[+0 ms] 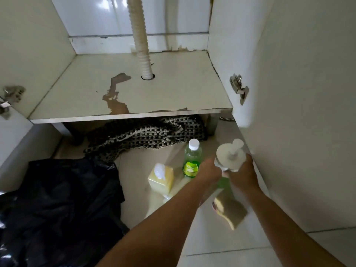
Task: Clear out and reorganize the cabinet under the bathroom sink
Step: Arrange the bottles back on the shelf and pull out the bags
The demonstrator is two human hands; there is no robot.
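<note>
The cabinet shelf (173, 89) under the sink is bare, with peeling brown patches and a white ribbed drain hose (141, 45) passing through a hole. Below and in front of it, both my hands hold a pump bottle (230, 157) with a white pump head and green liquid. My left hand (209, 170) grips its left side and my right hand (243, 173) grips its right side. A green bottle with a white cap (191, 159) and a yellow box-shaped pack (160, 178) stand on the floor just left of my hands. A yellow sponge (230, 211) lies beneath the pump bottle.
A black plastic bag (61, 205) covers the floor at the left. A black-and-white woven mat (146, 135) lies bunched under the shelf. The open cabinet door (300, 112) with its hinge (238, 87) stands close on the right. White floor tiles (231, 247) fill the foreground.
</note>
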